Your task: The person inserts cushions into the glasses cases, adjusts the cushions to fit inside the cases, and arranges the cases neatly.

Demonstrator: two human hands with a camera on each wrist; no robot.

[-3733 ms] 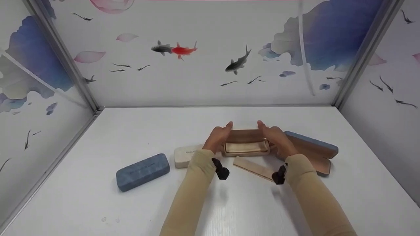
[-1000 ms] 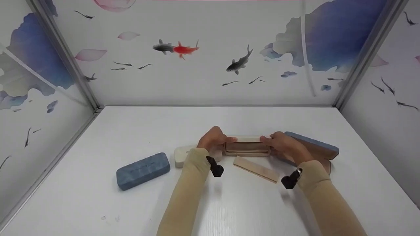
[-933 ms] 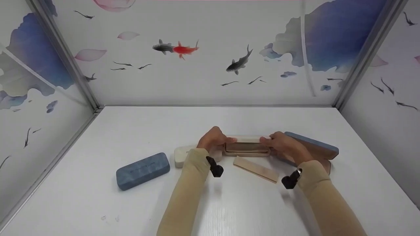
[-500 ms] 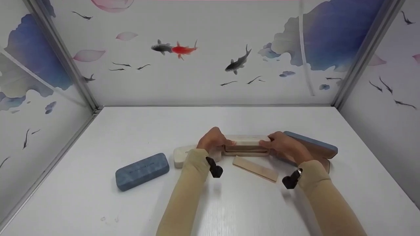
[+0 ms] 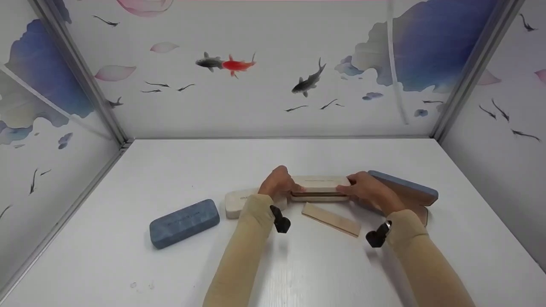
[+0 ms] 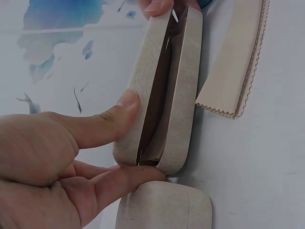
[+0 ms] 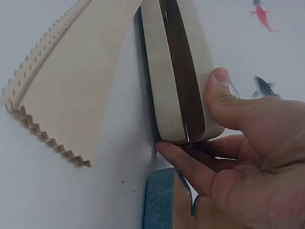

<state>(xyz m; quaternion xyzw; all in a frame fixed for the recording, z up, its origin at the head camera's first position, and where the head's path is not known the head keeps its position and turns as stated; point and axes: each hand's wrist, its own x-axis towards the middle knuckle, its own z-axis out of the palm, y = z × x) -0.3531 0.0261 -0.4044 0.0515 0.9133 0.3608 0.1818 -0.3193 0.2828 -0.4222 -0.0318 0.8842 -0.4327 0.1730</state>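
A cream glasses case (image 5: 320, 184) lies across the middle of the table with its lid lowered to a narrow gap; its brown lining (image 7: 183, 71) shows through. My left hand (image 5: 278, 181) grips its left end, thumb on the lid and fingers at the end wall. On the right end my right hand (image 5: 370, 187) holds it the same way, thumb on the lid. A folded beige cleaning cloth (image 5: 330, 219) with zigzag edges lies just in front of the case. In the left wrist view a second cream case (image 6: 164, 207) sits right by my left fingers.
To the left stands a shut blue glasses case (image 5: 184, 224). An open blue case (image 5: 403, 192) with brown lining lies close beside my right hand. Patterned walls (image 5: 273, 115) edge the white table (image 5: 273, 273) at the back and sides.
Earlier the cream case stood wide open, with pale cloth showing inside. My thumbs have moved onto the lid, and it has come down toward me, almost to the base. The other cases and the loose cloth stay put.
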